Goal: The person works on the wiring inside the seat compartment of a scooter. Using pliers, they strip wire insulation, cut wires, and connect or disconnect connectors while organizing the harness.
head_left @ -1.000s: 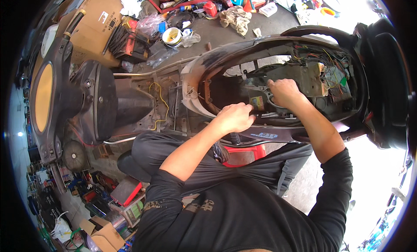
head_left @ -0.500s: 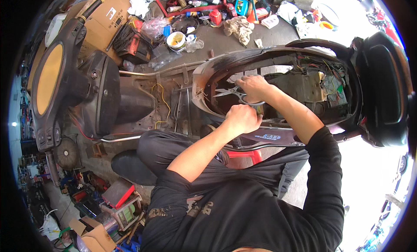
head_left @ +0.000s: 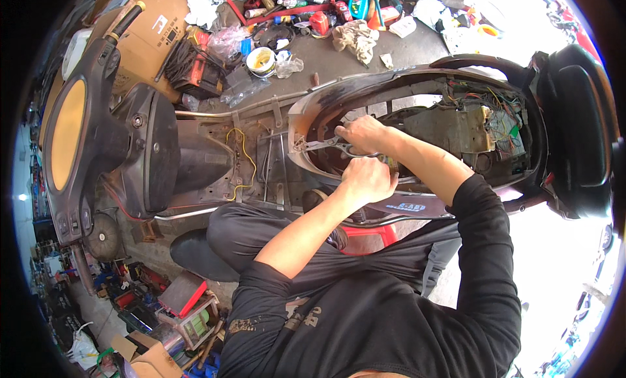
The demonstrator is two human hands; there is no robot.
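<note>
Grey metal scissors (head_left: 321, 145) are lying across the middle of the frame, and we are gripping them by the handles with the closed fingers of our right hand (head_left: 366, 134). Their blades are pointing left, toward the left rim of the oval opening in a stripped scooter (head_left: 417, 204), and their tips are reaching a small pale thing (head_left: 300, 145) on that rim; we are not able to tell whether they are touching it. Just below, our left hand (head_left: 366, 177) is curling over the lower edge of the opening with its fingers bent inward, and we cannot tell whether they are holding anything.

Loose coloured wires (head_left: 499, 98) are showing inside the scooter, right of centre, while a black backrest (head_left: 583, 130) is standing at the right of the frame. Left of centre, a yellow wire (head_left: 244, 145) is curving over the footboard. Toward the upper left, a cardboard box (head_left: 153, 36) is leaning, and a white tub (head_left: 263, 73) is sitting nearer the top centre, left of a crumpled beige cloth (head_left: 355, 40). Below the scooter, a red stool (head_left: 375, 240) is peeking out between our legs.
</note>
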